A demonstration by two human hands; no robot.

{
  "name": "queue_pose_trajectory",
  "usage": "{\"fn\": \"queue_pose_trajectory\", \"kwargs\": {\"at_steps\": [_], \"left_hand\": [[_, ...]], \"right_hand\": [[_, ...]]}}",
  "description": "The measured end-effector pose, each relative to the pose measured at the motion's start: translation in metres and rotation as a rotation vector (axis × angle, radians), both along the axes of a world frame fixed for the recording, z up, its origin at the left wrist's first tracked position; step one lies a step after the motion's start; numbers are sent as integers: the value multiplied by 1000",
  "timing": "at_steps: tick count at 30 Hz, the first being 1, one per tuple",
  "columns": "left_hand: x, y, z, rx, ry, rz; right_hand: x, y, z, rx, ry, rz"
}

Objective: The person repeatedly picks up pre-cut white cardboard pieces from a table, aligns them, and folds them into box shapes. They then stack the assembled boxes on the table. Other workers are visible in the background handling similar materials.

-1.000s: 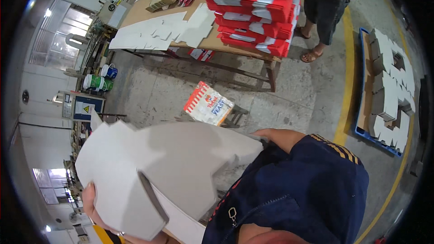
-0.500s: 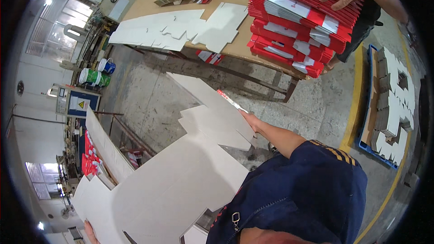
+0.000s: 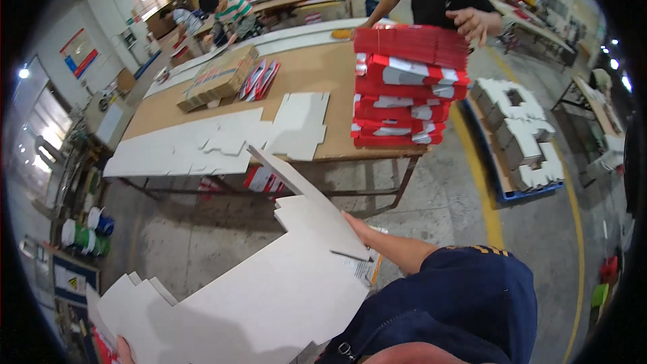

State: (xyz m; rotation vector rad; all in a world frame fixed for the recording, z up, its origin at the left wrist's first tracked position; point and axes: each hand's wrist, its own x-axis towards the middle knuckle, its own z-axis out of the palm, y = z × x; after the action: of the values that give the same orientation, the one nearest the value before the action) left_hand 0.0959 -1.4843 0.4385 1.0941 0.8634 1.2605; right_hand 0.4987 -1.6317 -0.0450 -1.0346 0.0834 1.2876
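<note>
One table (image 3: pixel 303 71) is seen beyond the white card (image 3: pixel 256 276), which is held in front of it, well below its top. On the table's right end a red stack (image 3: pixel 404 91) is set; farther left, a carton (image 3: pixel 222 77) is laid. The card is gripped at its edges by the right hand (image 3: pixel 358 229) and left hand (image 3: pixel 124 350), their fingers mostly hidden.

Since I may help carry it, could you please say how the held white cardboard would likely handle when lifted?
The held white cardboard is probably fairly stiff, spanning from left hand to right hand without obvious sag. Its stepped edges might snag, jutting outward.
</note>
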Motion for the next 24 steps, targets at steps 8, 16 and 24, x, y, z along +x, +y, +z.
{"fn": "queue_pose_trajectory", "kwargs": {"at_steps": [8, 16, 24], "left_hand": [[4, 100, 5, -15, -68, -262], [58, 136, 12, -18, -84, -364], [63, 235, 17, -13, -84, -453]], "right_hand": [[-29, 11, 115, -114, -123, -188], [-14, 25, 99, -172, -142, -286], [-27, 86, 116, -71, -81, -369]]}}
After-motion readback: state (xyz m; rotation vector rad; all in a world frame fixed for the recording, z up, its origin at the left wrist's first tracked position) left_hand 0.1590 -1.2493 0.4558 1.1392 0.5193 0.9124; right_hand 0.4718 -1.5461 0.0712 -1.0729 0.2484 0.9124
